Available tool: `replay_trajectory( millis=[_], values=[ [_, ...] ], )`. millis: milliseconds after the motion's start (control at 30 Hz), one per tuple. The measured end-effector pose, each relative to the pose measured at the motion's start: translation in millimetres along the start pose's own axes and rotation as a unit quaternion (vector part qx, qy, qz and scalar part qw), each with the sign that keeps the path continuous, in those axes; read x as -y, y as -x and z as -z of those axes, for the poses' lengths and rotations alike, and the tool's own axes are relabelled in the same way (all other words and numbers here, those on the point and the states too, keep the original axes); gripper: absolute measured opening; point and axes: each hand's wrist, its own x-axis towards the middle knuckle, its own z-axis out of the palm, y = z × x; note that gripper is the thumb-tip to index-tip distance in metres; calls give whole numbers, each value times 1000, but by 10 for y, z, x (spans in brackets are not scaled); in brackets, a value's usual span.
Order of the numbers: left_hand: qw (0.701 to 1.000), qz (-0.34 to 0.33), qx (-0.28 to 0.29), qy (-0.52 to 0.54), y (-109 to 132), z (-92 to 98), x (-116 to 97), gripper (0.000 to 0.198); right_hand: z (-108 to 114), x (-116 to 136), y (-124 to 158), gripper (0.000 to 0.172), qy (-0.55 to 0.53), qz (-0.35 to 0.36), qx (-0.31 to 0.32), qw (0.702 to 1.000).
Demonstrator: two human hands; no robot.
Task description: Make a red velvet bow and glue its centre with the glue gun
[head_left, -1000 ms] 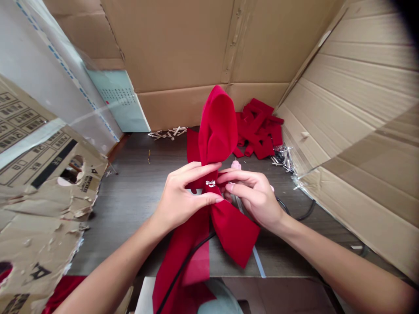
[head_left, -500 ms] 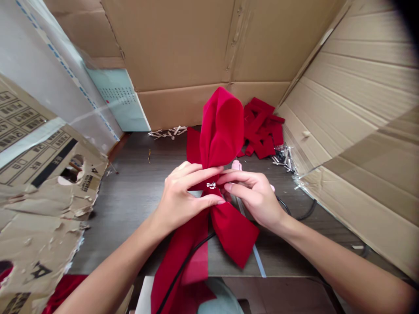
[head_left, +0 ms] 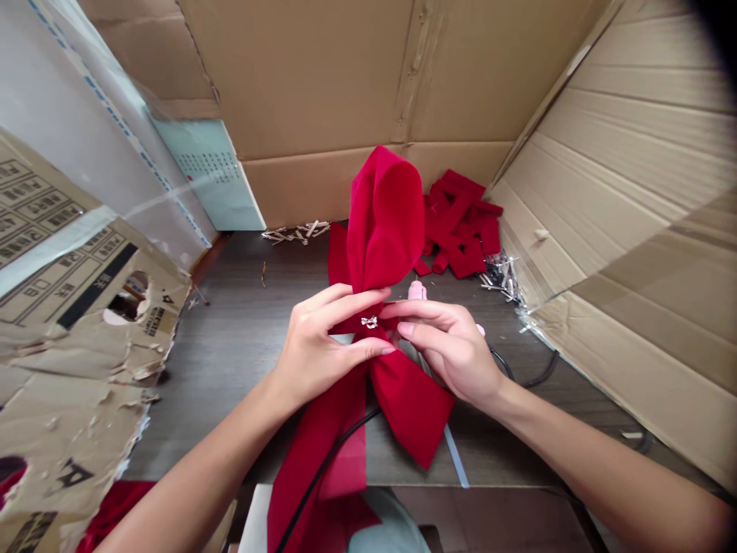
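Both hands hold a red velvet bow (head_left: 385, 223) up over the dark wood table (head_left: 247, 307). My left hand (head_left: 328, 338) grips its knot, thumb and fingers either side of a small silver rhinestone ornament (head_left: 369, 322). My right hand (head_left: 443, 342) closes around a pink hot glue gun (head_left: 416, 290), its fingertips against the knot. Most of the gun is hidden by that hand. A transparent glue stick (head_left: 454, 455) runs down from it, and the bow's long tails hang over the table's near edge.
A heap of cut red velvet strips (head_left: 457, 226) and several metal hair clips (head_left: 296, 233) lie at the table's back. More clips (head_left: 500, 278) sit by a cardboard wall (head_left: 610, 192). A black cord (head_left: 523, 376) trails to the right. Torn cardboard (head_left: 69, 407) stands at the left.
The bow's upper loop has leaned slightly left and the ornament has risen a little. Both hands stay in nearly the same grip, and the view has shifted slightly.
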Motion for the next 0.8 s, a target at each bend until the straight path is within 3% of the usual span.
replay_trajectory(
  millis=[167,433,800],
  values=[
    [1000,5,-2,-8,-4,8,-10,51,-46,40,-22,34,-48,-16,-13,999],
    [1000,-1,9,-17,12,-5,-8,52,-48,15,-51,19,42,-33,-52,997],
    [999,18,28,-4,16,-7,-5,55,-71,47,-35,20,-25,-59,-73,995]
  ],
)
